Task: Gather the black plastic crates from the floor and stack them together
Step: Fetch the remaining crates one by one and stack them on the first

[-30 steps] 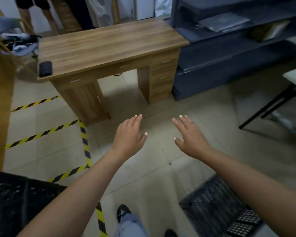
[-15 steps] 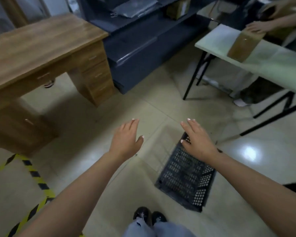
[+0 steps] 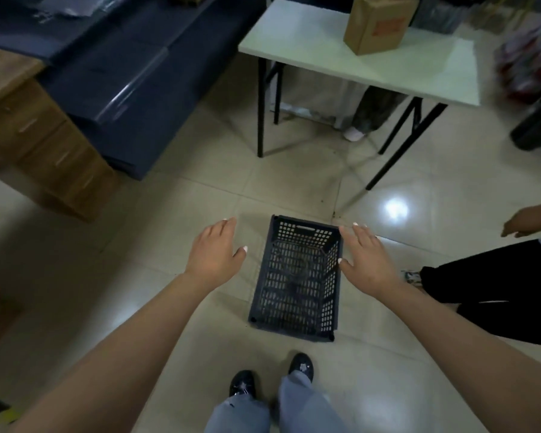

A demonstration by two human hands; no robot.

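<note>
Because the person stands right behind it, shoes [image 3: 270, 375] close to its near edge, the black plastic crate [image 3: 295, 278] sits squarely between the two outstretched arms, upright on the tiled floor [image 3: 156, 232] with its open top facing up and nothing visible inside. The left hand [image 3: 214, 253] hangs to the left of the crate, clear of it, fingers [image 3: 227, 226] straight and loosely spread, holding nothing. The right hand [image 3: 364, 259] hovers over the crate's right rim, fingers likewise extended and empty; whether it touches the rim cannot be told from this angle. That spacing, one palm to each long side, suggests the hands are set to close on both walls at once, which would suit a light, open mesh box that is too wide for one hand. No other crate shows here, so stacking has yet to happen. To the right, another person's hand [image 3: 520, 221] and dark trousers are near. Farther off stands a white table [image 3: 388, 62] carrying a cardboard box [image 3: 377, 21], with dark shelving [image 3: 113, 79] and a wooden table [image 3: 35, 132] to the left.
</note>
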